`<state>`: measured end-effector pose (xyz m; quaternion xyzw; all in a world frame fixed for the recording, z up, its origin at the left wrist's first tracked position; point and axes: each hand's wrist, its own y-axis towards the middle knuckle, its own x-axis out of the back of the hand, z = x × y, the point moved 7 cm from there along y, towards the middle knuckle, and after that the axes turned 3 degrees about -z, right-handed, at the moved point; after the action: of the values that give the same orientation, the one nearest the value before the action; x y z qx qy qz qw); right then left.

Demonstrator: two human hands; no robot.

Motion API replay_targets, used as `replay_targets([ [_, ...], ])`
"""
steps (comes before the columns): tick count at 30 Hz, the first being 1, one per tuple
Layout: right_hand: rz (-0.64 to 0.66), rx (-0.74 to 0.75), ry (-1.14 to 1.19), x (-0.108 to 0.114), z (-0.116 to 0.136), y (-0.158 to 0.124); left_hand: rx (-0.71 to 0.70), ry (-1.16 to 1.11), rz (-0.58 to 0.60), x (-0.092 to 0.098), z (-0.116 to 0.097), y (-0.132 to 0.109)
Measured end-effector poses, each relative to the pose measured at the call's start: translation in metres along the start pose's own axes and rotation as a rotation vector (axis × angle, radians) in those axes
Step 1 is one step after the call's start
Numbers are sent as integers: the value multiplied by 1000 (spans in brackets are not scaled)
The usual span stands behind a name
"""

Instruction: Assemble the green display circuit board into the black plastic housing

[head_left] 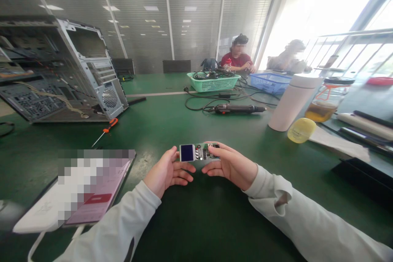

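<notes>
A small circuit board [202, 153] with a dark square screen at its left end is held up in front of me, above the green table. My right hand [231, 161] pinches its right end, thumb on the face and fingers behind. At the other end, my left hand [168, 172] grips the edge beside the screen, its thumb pointing up and the lower fingers loosely curled under the board. The back of the board is hidden from me.
An open computer case [113, 98] stands at left, near an orange-handled screwdriver [110, 126] and a phone [101, 192]. Ahead lie an electric screwdriver [236, 109], a green basket [211, 84] of cables and a blue basket [270, 84]. A pale bottle [291, 104] stands right. Two people sit beyond.
</notes>
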<state>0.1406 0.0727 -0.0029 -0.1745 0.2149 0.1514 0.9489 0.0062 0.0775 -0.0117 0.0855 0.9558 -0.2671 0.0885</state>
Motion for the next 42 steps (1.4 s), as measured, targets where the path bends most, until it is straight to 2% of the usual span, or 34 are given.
replay_targets([
  [3,26,75,-35,-1,2,0,-51,4,-40,1,-2,-1],
  [10,-17,218,-186,3,8,0,-204,56,-87,6,-4,0],
  [16,-4,371,-467,10,15,6,-255,22,-85,9,-6,1],
  [20,22,381,-569,14,12,11,-248,37,-72,8,-5,0],
  [27,66,446,-710,8,16,7,-257,49,-28,6,-3,0],
  [31,44,541,-943,4,21,-1,-304,88,-12,5,-5,1],
  [33,-36,617,-1137,3,25,-8,-317,97,2,4,-5,1],
  [37,-367,691,-1420,21,42,-34,-371,59,-3,7,-8,1],
  [39,-518,699,-1423,42,56,-55,-368,56,-33,10,-8,3],
  [42,-812,704,-1438,95,85,-101,-325,56,-61,13,-6,5],
])
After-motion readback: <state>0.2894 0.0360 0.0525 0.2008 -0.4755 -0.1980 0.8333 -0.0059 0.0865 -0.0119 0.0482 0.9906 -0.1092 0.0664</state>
